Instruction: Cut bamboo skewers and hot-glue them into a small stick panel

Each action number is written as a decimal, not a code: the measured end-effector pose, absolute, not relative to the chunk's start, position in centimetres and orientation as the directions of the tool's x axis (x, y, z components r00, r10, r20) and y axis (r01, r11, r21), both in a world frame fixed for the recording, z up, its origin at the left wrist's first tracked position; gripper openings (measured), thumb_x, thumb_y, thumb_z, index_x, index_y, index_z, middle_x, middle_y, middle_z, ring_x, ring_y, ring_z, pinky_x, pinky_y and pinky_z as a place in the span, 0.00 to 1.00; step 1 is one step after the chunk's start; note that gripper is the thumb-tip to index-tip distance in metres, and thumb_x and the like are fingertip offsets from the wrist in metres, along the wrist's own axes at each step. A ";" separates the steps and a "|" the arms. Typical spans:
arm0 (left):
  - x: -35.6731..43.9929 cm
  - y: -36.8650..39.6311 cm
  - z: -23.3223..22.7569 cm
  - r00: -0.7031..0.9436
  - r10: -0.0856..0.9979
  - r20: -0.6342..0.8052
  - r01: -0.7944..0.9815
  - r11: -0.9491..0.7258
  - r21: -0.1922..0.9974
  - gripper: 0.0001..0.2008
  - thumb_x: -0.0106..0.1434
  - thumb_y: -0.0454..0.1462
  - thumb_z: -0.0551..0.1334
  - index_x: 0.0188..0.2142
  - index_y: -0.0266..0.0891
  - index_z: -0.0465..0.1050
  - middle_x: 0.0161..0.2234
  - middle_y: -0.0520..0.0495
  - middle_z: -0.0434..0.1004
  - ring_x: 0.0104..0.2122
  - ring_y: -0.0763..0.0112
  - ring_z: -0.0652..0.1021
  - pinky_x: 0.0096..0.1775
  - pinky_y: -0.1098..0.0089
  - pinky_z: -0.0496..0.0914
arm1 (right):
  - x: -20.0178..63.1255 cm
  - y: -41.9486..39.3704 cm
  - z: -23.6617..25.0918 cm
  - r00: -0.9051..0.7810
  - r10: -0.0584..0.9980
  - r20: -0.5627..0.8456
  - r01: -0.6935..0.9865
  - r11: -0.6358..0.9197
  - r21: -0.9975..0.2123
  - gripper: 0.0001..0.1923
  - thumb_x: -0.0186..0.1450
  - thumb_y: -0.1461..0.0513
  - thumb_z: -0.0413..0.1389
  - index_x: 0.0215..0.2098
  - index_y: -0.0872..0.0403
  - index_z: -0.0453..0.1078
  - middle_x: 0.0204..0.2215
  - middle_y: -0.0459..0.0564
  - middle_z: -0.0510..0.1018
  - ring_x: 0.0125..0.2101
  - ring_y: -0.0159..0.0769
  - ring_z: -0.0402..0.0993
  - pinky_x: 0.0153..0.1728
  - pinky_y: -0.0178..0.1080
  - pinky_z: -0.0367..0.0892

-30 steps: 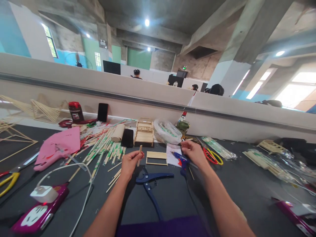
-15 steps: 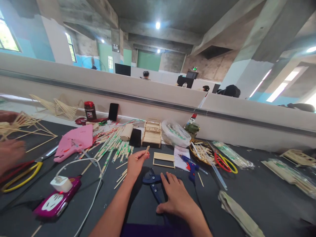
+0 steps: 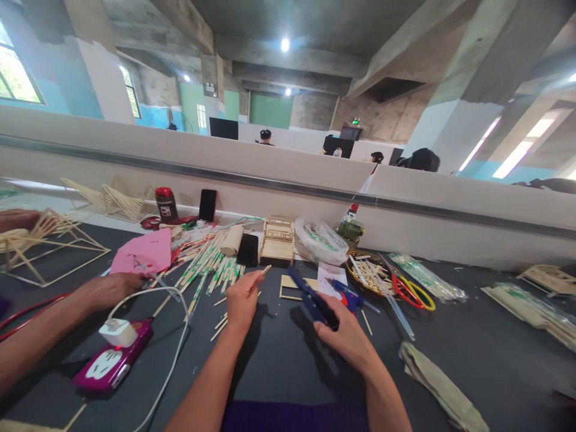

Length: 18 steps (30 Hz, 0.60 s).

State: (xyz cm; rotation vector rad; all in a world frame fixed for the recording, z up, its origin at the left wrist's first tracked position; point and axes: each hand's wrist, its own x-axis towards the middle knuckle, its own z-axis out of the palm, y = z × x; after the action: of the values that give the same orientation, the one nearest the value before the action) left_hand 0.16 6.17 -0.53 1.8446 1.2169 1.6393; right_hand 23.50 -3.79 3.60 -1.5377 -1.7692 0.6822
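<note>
My left hand (image 3: pixel 243 303) is closed in a pinch on short wooden sticks (image 3: pixel 266 270), whose tips stick out past the fingers. My right hand (image 3: pixel 346 327) is wrapped round the handles of a blue hand cutter (image 3: pixel 310 295), raised off the dark table with its jaws pointing up and left. Behind the cutter lies a small rectangular stick frame (image 3: pixel 288 290), partly covered by it. A blue glue gun (image 3: pixel 353 299) rests just beyond my right hand. More loose sticks (image 3: pixel 219 327) lie beside my left wrist.
Wrapped chopsticks (image 3: pixel 216 255) are heaped at back left; a small wooden model (image 3: pixel 276 243) stands behind the frame. At right are a basket of stick pieces (image 3: pixel 371 276), scissors (image 3: pixel 414 293) and a glove (image 3: pixel 438 384). A co-worker's hand (image 3: pixel 119 288) reaches in near a purple power strip (image 3: pixel 112 363).
My right hand has gone from lying open over the hand cutter to gripping and lifting it. My left hand still pinches the sticks. The co-worker's arm has reached rightward toward the pink glue gun.
</note>
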 end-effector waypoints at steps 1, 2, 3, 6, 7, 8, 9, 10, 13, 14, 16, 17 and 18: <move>0.3 6.2 -0.5 -0.038 0.806 0.590 0.339 -0.545 0.767 0.11 0.62 0.37 0.58 0.41 0.41 0.78 0.37 0.48 0.81 0.37 0.68 0.79 0.44 0.69 0.70 | 23.7 -3.6 3.4 -0.046 0.981 0.189 0.572 0.181 -0.800 0.32 0.57 0.60 0.53 0.60 0.54 0.57 0.55 0.54 0.68 0.53 0.44 0.65 0.52 0.44 0.62; 0.4 6.2 -0.5 -0.017 0.822 0.569 0.319 -0.535 0.783 0.11 0.62 0.37 0.59 0.40 0.41 0.79 0.37 0.48 0.81 0.37 0.68 0.79 0.43 0.69 0.70 | 23.7 -3.4 3.2 -0.038 0.974 0.221 0.535 0.207 -0.819 0.35 0.58 0.61 0.52 0.63 0.54 0.52 0.58 0.55 0.64 0.56 0.45 0.62 0.55 0.46 0.60; 0.6 6.2 -0.4 0.009 0.846 0.533 0.285 -0.513 0.810 0.10 0.62 0.38 0.59 0.39 0.40 0.79 0.36 0.48 0.81 0.36 0.68 0.79 0.42 0.69 0.70 | 23.5 -3.3 3.0 -0.035 0.966 0.257 0.521 0.237 -0.820 0.38 0.57 0.62 0.52 0.65 0.53 0.47 0.60 0.54 0.61 0.59 0.45 0.58 0.57 0.47 0.57; 0.9 6.2 0.2 0.117 0.916 0.384 0.165 -0.399 0.902 0.10 0.59 0.39 0.61 0.35 0.37 0.79 0.30 0.47 0.81 0.31 0.67 0.79 0.38 0.70 0.71 | 21.9 -3.4 2.7 -0.043 0.927 0.372 0.601 0.321 -0.732 0.45 0.53 0.67 0.51 0.67 0.53 0.40 0.63 0.55 0.55 0.62 0.44 0.50 0.61 0.48 0.50; 0.9 6.2 0.5 0.169 0.927 0.336 0.138 -0.360 0.923 0.10 0.58 0.40 0.62 0.33 0.36 0.79 0.29 0.47 0.81 0.30 0.67 0.78 0.37 0.70 0.71 | 21.4 -3.5 2.7 -0.051 0.914 0.403 0.639 0.340 -0.690 0.46 0.52 0.68 0.51 0.67 0.53 0.40 0.62 0.55 0.55 0.62 0.44 0.50 0.62 0.48 0.50; 0.9 6.0 0.9 0.221 0.929 0.298 0.119 -0.329 0.937 0.10 0.57 0.40 0.63 0.32 0.35 0.79 0.28 0.47 0.81 0.30 0.67 0.78 0.37 0.70 0.70 | 20.9 -3.6 2.8 -0.059 0.901 0.429 0.670 0.355 -0.652 0.45 0.52 0.69 0.50 0.66 0.54 0.40 0.61 0.56 0.56 0.62 0.43 0.51 0.61 0.48 0.50; 0.8 5.9 1.3 0.268 0.925 0.269 0.102 -0.305 0.947 0.10 0.56 0.40 0.63 0.32 0.35 0.79 0.27 0.47 0.81 0.30 0.67 0.77 0.37 0.70 0.70 | 20.5 -3.7 2.8 -0.069 0.890 0.450 0.695 0.366 -0.618 0.45 0.52 0.69 0.50 0.66 0.54 0.42 0.59 0.56 0.58 0.60 0.44 0.54 0.61 0.48 0.52; 0.6 5.7 1.7 0.308 0.918 0.249 0.086 -0.287 0.954 0.10 0.56 0.40 0.64 0.31 0.35 0.79 0.27 0.47 0.81 0.30 0.68 0.77 0.37 0.71 0.69 | 20.2 -3.8 2.9 -0.077 0.882 0.466 0.715 0.374 -0.591 0.44 0.52 0.69 0.51 0.65 0.54 0.43 0.57 0.57 0.60 0.58 0.44 0.56 0.59 0.47 0.55; 0.1 5.2 2.7 0.411 0.885 0.219 0.067 -0.269 0.961 0.09 0.55 0.39 0.64 0.30 0.34 0.79 0.27 0.49 0.79 0.29 0.70 0.75 0.37 0.72 0.67 | 20.0 -4.0 3.0 -0.103 0.867 0.487 0.749 0.390 -0.536 0.41 0.51 0.67 0.53 0.63 0.55 0.47 0.51 0.57 0.64 0.51 0.45 0.63 0.54 0.47 0.61; -0.1 5.1 2.9 0.443 0.870 0.217 0.070 -0.275 0.959 0.09 0.56 0.39 0.64 0.29 0.34 0.79 0.26 0.49 0.79 0.29 0.71 0.74 0.36 0.73 0.67 | 20.1 -4.0 2.9 -0.120 0.865 0.487 0.759 0.396 -0.517 0.41 0.51 0.67 0.53 0.62 0.55 0.48 0.50 0.56 0.65 0.49 0.45 0.64 0.52 0.47 0.62; -0.5 5.0 3.0 0.496 0.843 0.210 0.082 -0.286 0.955 0.09 0.56 0.38 0.63 0.26 0.34 0.78 0.24 0.50 0.77 0.28 0.73 0.73 0.34 0.74 0.65 | 20.4 -4.0 2.9 -0.164 0.863 0.477 0.787 0.406 -0.465 0.40 0.49 0.67 0.53 0.61 0.54 0.51 0.49 0.56 0.65 0.48 0.46 0.63 0.52 0.48 0.62; -0.6 5.0 3.0 0.517 0.831 0.204 0.086 -0.288 0.954 0.09 0.56 0.38 0.63 0.26 0.33 0.78 0.23 0.51 0.76 0.27 0.73 0.72 0.33 0.74 0.65 | 20.6 -4.0 2.9 -0.180 0.863 0.472 0.804 0.406 -0.434 0.40 0.49 0.68 0.53 0.60 0.54 0.53 0.49 0.56 0.65 0.48 0.47 0.63 0.51 0.49 0.61; -0.7 5.0 2.9 0.535 0.822 0.196 0.090 -0.286 0.954 0.08 0.55 0.37 0.64 0.25 0.33 0.78 0.23 0.51 0.76 0.27 0.73 0.72 0.33 0.75 0.64 | 20.7 -3.9 2.9 -0.193 0.862 0.469 0.820 0.404 -0.405 0.39 0.49 0.68 0.53 0.60 0.53 0.54 0.48 0.56 0.65 0.48 0.47 0.63 0.51 0.49 0.61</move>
State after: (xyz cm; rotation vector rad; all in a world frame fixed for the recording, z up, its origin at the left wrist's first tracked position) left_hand -0.66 4.97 2.91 1.7260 0.7686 0.8737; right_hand 20.71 -3.93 2.89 -1.4280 -2.0218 0.0835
